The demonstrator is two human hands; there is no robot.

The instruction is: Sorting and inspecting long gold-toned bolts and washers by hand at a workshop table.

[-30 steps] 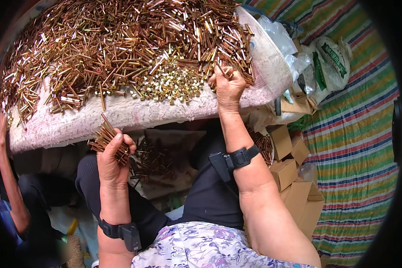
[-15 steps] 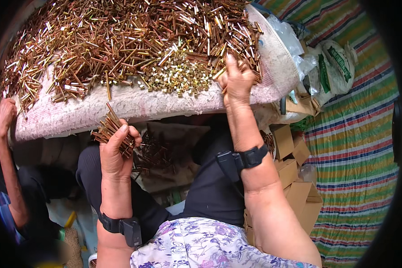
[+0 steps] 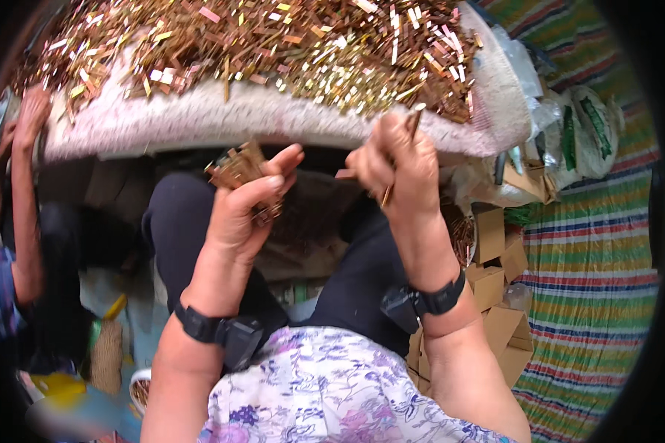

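My left hand (image 3: 247,196) is closed around a bundle of thin copper-coloured metal rods (image 3: 238,167), held in front of the worktop edge with the index finger pointing right. Off to its right, my right hand (image 3: 397,159) is closed on a few similar rods (image 3: 415,120), whose ends poke out between the fingers. Motion blur hides how many it holds. Beyond both hands, a heap of loose rods (image 3: 199,44) covers the worktop. A pile of small short gold-coloured metal pieces (image 3: 340,81) lies at the heap's near edge.
A worn whitish cloth (image 3: 177,122) covers the worktop's rounded front edge. At the far left is another person's hand (image 3: 33,111). Cardboard boxes (image 3: 506,340) stand right of my legs, and plastic bags (image 3: 543,114) lie beyond them. Striped sheeting (image 3: 584,295) hangs along the right.
My right hand has drawn back from the heap toward me, now with rods showing in it. My left hand has shifted right and slightly up with its bundle. The view has tilted down.
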